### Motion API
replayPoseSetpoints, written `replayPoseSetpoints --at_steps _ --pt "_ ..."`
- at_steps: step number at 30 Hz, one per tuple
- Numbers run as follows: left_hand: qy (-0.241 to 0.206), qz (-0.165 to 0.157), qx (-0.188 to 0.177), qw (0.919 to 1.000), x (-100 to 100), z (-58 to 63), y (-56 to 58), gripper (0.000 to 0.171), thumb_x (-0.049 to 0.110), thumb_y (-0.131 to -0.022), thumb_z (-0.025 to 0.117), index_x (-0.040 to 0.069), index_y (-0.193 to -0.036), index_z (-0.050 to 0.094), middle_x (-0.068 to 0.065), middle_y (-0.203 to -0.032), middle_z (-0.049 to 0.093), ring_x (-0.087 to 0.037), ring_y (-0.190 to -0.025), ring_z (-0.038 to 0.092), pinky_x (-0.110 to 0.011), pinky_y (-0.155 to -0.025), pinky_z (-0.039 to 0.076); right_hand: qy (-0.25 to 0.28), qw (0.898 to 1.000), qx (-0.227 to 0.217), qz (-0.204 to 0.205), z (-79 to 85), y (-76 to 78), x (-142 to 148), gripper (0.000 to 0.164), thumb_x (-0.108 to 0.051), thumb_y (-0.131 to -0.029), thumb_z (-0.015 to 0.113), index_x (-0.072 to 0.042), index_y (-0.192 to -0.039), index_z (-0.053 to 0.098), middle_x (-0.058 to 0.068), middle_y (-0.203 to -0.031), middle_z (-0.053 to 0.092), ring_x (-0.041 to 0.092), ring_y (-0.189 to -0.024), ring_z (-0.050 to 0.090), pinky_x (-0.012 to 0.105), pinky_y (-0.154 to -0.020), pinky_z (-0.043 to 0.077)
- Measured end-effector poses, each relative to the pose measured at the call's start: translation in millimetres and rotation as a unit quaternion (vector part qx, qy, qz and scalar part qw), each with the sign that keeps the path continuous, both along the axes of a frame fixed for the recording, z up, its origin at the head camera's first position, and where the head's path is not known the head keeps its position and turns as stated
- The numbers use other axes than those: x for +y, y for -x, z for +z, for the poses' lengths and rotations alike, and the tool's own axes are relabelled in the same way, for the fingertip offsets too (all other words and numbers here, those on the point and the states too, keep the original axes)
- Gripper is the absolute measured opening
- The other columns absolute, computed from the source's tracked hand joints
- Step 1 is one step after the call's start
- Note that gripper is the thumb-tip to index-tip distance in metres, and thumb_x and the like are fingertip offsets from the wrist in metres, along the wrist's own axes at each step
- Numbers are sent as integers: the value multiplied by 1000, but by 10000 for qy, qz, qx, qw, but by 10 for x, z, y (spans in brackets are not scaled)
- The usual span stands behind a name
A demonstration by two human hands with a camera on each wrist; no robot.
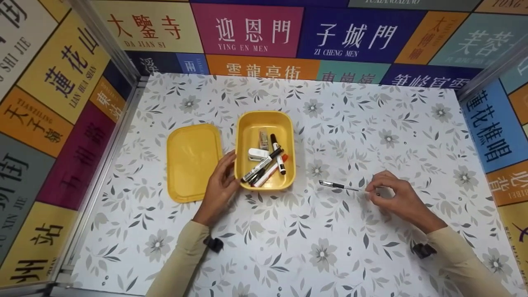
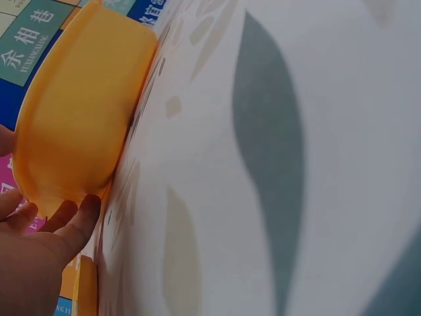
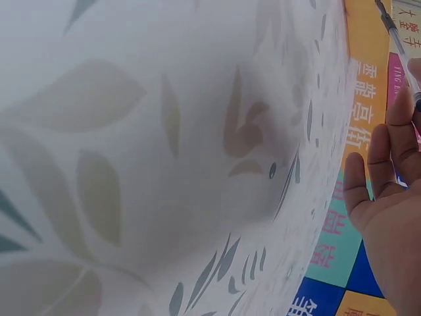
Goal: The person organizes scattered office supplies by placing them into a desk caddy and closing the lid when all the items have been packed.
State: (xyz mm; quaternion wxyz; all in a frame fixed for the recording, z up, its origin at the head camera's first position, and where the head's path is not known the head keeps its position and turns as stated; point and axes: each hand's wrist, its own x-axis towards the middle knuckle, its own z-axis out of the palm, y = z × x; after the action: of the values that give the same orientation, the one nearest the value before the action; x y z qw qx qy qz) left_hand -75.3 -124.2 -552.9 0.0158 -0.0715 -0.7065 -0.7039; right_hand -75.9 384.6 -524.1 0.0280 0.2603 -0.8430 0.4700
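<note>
A yellow plastic box (image 1: pixel 293 165) stands uncovered on the table, holding several markers (image 1: pixel 260 167) and a small white stapler (image 1: pixel 258 154). My left hand (image 1: pixel 221 185) touches the outside of its near left wall. In the left wrist view, fingertips (image 2: pixel 89 205) rest against the yellow wall. To the right of the box, my right hand (image 1: pixel 394 196) pinches a slim pen (image 1: pixel 338 185) by its right end between thumb and finger. The pen's other end points left, towards the box. In the right wrist view, its clear barrel (image 3: pixel 401 49) shows at the top right.
A yellow lid (image 1: pixel 192 163) lies flat to the left of the box, partly behind my left hand. A white tablecloth with a leaf pattern (image 1: pixel 321 222) covers the table. Colourful panels with Chinese characters (image 1: pixel 247 31) stand along the back and both sides.
</note>
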Motion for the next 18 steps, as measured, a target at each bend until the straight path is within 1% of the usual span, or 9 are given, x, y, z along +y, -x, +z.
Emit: replayPoseSetpoints --at_steps 4,6,9,15,18 --pt "-39 -28 -22 10000 -1 -2 0 74 -16 -98 61 -1 -167 41 -10 -178 32 -37 -161 38 -31 -128 39 166 9996 -217 30 39 14 -49 33 23 -82 81 -6 -97 80 14 -101 69 14 -103 61 16 -95 50" --pt "-41 -40 -50 10000 1 1 -2 74 -15 -98 61 -1 -167 41 -9 -178 32 -38 -161 38 -32 -128 40 265 9993 -260 64 56 21 -76 32 23 -83 81 -6 -97 80 15 -103 69 14 -105 61 17 -94 52" --pt "3 -34 -72 10000 3 7 -8 74 -15 -98 61 0 -168 41 -8 -178 32 -39 -160 39 -32 -128 41 436 9987 -242 135 72 32 -114 32 24 -83 79 -5 -97 80 16 -104 69 15 -106 63 17 -95 53" --pt "41 -12 -87 10000 4 5 -9 74 -13 -100 63 2 -168 41 -8 -178 32 -37 -160 40 -33 -128 41 902 9952 -64 379 109 93 -189 34 30 -81 76 1 -98 79 21 -101 67 19 -103 63 23 -89 54" --pt "-41 -45 -71 10000 2 -2 -6 75 -14 -99 62 1 -168 40 -10 -178 30 -39 -161 38 -33 -128 41 1018 9938 66 447 152 125 -237 34 31 -80 75 2 -99 79 22 -100 67 19 -105 64 23 -91 54"
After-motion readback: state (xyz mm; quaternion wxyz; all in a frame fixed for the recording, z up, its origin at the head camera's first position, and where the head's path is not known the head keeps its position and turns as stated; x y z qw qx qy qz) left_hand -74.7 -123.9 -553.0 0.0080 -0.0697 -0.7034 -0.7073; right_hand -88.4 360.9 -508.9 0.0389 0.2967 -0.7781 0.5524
